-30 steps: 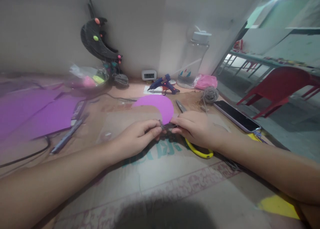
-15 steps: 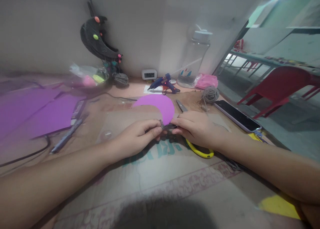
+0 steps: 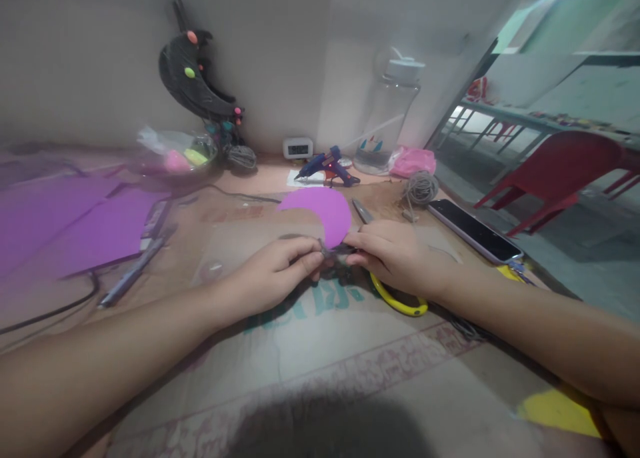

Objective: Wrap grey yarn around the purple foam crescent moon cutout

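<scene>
A purple paper crescent (image 3: 336, 213) extends beyond my fingertips, its near tip wrapped in grey yarn (image 3: 332, 251). My left hand (image 3: 280, 268) is closed in a pinch on the yarn-wrapped tip. From the other side, my right hand (image 3: 400, 255) pinches at the same end, fingers closed on the grey yarn. The exact grip under the fingers is hard to make out. Scissors with yellow handles (image 3: 400, 306) lie partly hidden below my right hand, their blade showing beyond it.
Purple sheets (image 3: 100, 225) and a pen (image 3: 133, 271) lie left. At the back stand a bowl (image 3: 175, 158), a small clock (image 3: 298, 148), a blue glue gun (image 3: 327, 168) and a bottle (image 3: 387, 118). A yarn ball (image 3: 421, 188) and phone (image 3: 475, 231) sit right. A black crescent (image 3: 185, 75) hangs on the wall.
The purple crescent has turned slightly, its far tip shifting to the right. Both hands stay in nearly the same place, still pinching.
</scene>
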